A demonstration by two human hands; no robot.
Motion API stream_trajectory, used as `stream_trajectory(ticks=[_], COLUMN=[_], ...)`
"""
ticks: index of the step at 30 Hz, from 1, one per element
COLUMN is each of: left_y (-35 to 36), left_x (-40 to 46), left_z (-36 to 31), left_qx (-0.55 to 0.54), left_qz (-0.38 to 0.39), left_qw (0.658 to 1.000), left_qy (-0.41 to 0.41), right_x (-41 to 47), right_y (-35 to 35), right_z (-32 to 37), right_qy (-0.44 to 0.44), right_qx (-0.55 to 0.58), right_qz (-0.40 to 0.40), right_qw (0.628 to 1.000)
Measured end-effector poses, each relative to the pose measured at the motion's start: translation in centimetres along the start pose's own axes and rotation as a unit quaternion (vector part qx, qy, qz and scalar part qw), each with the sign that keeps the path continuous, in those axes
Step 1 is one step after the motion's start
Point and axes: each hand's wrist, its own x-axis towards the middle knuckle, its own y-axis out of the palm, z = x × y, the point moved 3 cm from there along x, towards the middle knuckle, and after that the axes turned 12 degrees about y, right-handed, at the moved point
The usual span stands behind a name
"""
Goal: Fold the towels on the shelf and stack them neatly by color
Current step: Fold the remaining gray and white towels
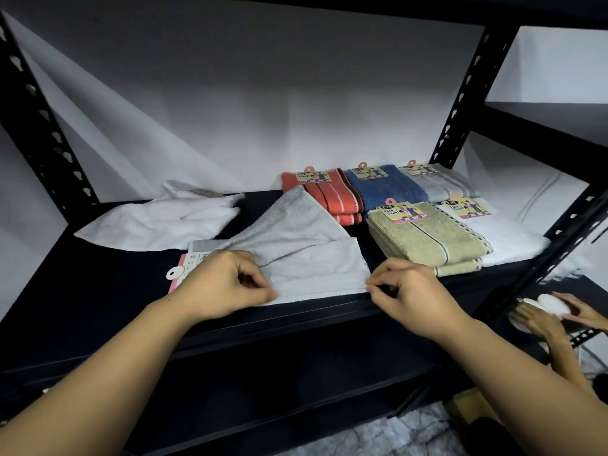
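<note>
Your left hand and right hand sit low in the centre of the frame, each pinching a near corner of the grey towel at the front edge of the black shelf. Your left thumb and fingers are closed on the lower-left corner, your right ones on the lower-right corner. The towel lies partly folded, with 1 flap raised and leaning toward the back.

Under its left end a pink label card pokes out. In the middle left of the frame a white towel lies crumpled and unfolded.

In the right half, folded towels with labels stand in 2 rows: orange towels, a blue towel and a pale striped towel behind; beige towels and a folded white towel in front.

At the lower right edge, another person's hands hold something white, perhaps a rolled cloth; it is too small to tell.
</note>
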Motion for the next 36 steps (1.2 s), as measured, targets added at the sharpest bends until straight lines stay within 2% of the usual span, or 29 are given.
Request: stream_trajectory(ticks=[2, 6, 9, 13, 15, 17, 23, 28, 33, 36], left_y=[-0.5, -1.4, -1.3, 0.1, 0.9, 1.0, -1.5, -3.1, -3.8, -3.8], left_x=[1.0, 4.2, 7.8, 11.9, 13.0, 13.6, 14.3, 15.3, 15.8, 15.6], left_z=[-0.5, -1.0, 0.5, 2.8, 3.1, 2.8, 0.7, -2.0, -3.7, -4.2], left_qx=[0.022, 0.089, 0.143, 0.148, 0.136, 0.134, 0.068, 0.054, 0.075, 0.096], left_qz=[-0.009, -0.121, -0.169, -0.108, -0.075, -0.067, -0.193, -0.225, -0.242, -0.264], left_qw=[1.0, 0.989, 0.974, 0.962, 0.963, 0.968, 0.967, 0.966, 0.967, 0.959], left_qy=[0.006, -0.011, -0.054, -0.203, -0.22, -0.201, -0.15, -0.113, -0.021, 0.047], right_x=[0.3, 2.0, 3.5, 5.4, 5.7, 5.6, 5.2, 5.3, 5.6, 5.7], right_y=[-0.1, 0.2, 1.7, 4.8, 6.0, 6.5, 6.8, 7.4, 7.5, 7.6], right_z=[0.7, 3.5, 6.2, 7.7, 7.3, 6.9, 6.8, 6.7, 6.7, 6.7], right_qy=[0.009, 0.009, -0.004, 0.006, 0.033, 0.047, 0.044, 0.008, 0.02, 0.025], right_qx=[-0.011, -0.007, 0.0, -0.026, -0.026, -0.02, -0.031, -0.077, -0.11, -0.087], right_qz=[-0.02, -0.104, -0.1, -0.09, -0.079, -0.077, -0.089, -0.128, -0.121, -0.084], right_qw=[1.0, 0.995, 0.995, 0.996, 0.996, 0.996, 0.995, 0.989, 0.986, 0.992])
